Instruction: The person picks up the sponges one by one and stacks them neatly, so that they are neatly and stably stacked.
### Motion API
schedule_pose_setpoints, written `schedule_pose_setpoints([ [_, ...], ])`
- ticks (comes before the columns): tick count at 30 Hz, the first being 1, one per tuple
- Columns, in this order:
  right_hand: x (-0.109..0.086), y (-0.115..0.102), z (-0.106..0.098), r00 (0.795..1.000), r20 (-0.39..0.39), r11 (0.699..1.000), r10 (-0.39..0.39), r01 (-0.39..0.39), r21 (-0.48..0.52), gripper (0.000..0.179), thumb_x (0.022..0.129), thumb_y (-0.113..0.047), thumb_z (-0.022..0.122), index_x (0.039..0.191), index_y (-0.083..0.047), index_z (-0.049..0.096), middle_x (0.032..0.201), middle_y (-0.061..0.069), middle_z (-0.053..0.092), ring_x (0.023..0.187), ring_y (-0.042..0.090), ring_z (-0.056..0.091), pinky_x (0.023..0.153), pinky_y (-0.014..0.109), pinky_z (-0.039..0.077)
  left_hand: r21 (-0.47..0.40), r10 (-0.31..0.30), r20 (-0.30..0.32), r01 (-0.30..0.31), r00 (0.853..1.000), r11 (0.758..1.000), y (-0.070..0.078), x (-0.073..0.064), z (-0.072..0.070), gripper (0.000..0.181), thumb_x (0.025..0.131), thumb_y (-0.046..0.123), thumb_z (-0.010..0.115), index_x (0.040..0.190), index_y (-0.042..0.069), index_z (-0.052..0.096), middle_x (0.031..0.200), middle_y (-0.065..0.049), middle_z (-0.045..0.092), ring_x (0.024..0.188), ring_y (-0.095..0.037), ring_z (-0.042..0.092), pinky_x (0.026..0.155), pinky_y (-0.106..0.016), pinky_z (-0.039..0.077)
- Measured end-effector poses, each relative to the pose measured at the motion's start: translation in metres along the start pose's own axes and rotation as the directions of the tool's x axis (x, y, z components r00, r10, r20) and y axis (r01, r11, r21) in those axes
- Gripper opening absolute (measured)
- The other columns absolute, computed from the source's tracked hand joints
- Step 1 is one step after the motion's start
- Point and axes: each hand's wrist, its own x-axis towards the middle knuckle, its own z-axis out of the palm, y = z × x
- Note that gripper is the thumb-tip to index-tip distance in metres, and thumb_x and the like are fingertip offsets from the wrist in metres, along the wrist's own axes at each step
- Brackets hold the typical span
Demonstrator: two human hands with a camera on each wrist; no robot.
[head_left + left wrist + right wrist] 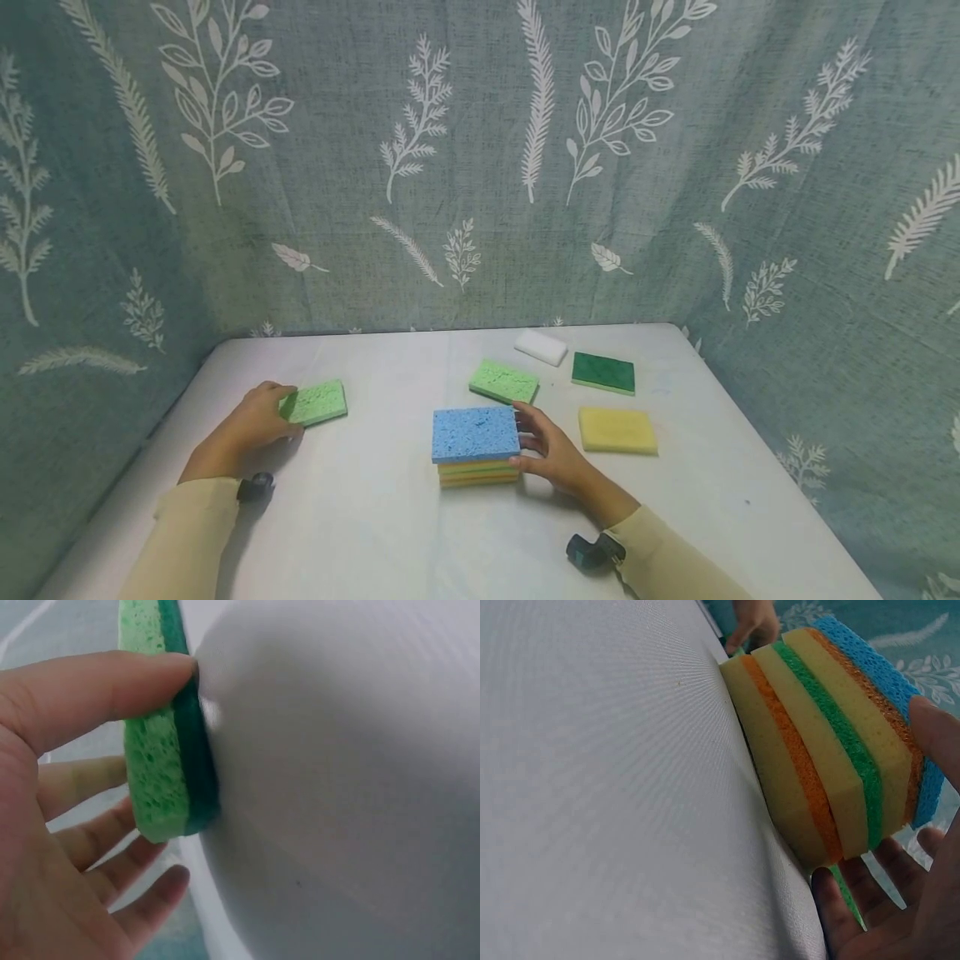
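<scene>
My left hand (264, 415) is at the left of the table, its thumb and fingers around one end of a light green sponge (318, 402). In the left wrist view the thumb lies across this sponge's near edge, and a dark green scouring layer (196, 765) shows underneath. A blue sponge (474, 433) tops a stack of yellow sponges (478, 472) with orange and green layers. From the right, my right hand (551, 450) holds the blue sponge, thumb at its near corner and index finger at its far corner. Its other fingers are beside the stack, partly hidden.
Behind the stack lies another light green sponge (504, 382). A white sponge (542, 347), a dark green-topped sponge (603, 372) and a yellow sponge (617, 431) lie toward the right. The white table (360, 533) meets a leaf-patterned curtain (337, 167) at its back and sides.
</scene>
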Motion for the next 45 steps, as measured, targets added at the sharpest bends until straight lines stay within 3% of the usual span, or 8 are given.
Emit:
schedule_pose_setpoints([
  [18,0.001,-0.001,0.000,1.000,0.000,1.000,-0.008,0.008,-0.019,0.072,0.078,-0.007,0.066,0.137,-0.001,0.024,0.131,0.020,0.037,0.119,0.035,0.036,0.096,0.048,0.034,-0.026,0.154,-0.071,-0.156,0.985,0.987,0.010,-0.001,0.005,0.087,0.063,0.044,0.076,0.129,0.000,0.043,0.125,-0.023,0.037,0.114,-0.042,0.034,0.093,-0.060,0.026],
  [24,0.003,0.017,-0.002,1.000,-0.021,0.999,0.022,-0.023,-0.026,0.075,0.078,-0.013,0.068,0.139,-0.005,0.024,0.132,0.013,0.038,0.120,0.028,0.038,0.097,0.040,0.035,-0.028,0.202,-0.099,-0.206,0.974,0.978,0.019,-0.003,0.007,0.085,0.062,0.041,0.078,0.128,-0.001,0.044,0.122,-0.022,0.039,0.112,-0.040,0.037,0.091,-0.059,0.029],
  [29,0.004,0.028,-0.003,1.000,-0.025,0.999,0.005,-0.006,-0.049,0.077,0.077,-0.019,0.069,0.139,-0.007,0.025,0.131,0.009,0.040,0.119,0.024,0.040,0.096,0.036,0.037,-0.012,0.250,-0.109,-0.253,0.962,0.967,0.027,-0.006,0.009,0.081,0.063,0.040,0.078,0.126,0.001,0.047,0.120,-0.019,0.042,0.110,-0.037,0.039,0.090,-0.057,0.032],
  [36,0.000,-0.001,0.002,1.000,-0.008,1.000,0.001,-0.001,-0.015,0.074,0.078,-0.008,0.067,0.137,0.001,0.024,0.130,0.021,0.037,0.119,0.036,0.036,0.096,0.049,0.033,-0.004,0.295,-0.126,-0.298,0.947,0.955,0.044,-0.008,0.010,0.081,0.060,0.043,0.079,0.125,0.004,0.050,0.118,-0.014,0.044,0.108,-0.033,0.041,0.090,-0.054,0.033],
  [45,0.000,-0.003,0.001,1.000,-0.013,1.000,0.024,-0.024,-0.018,0.075,0.078,-0.010,0.067,0.138,0.000,0.023,0.131,0.019,0.037,0.120,0.033,0.036,0.097,0.047,0.033,0.028,0.344,-0.152,-0.344,0.927,0.939,0.068,-0.017,0.007,0.076,0.060,0.043,0.078,0.124,0.009,0.053,0.120,-0.010,0.043,0.108,-0.030,0.041,0.089,-0.053,0.035],
])
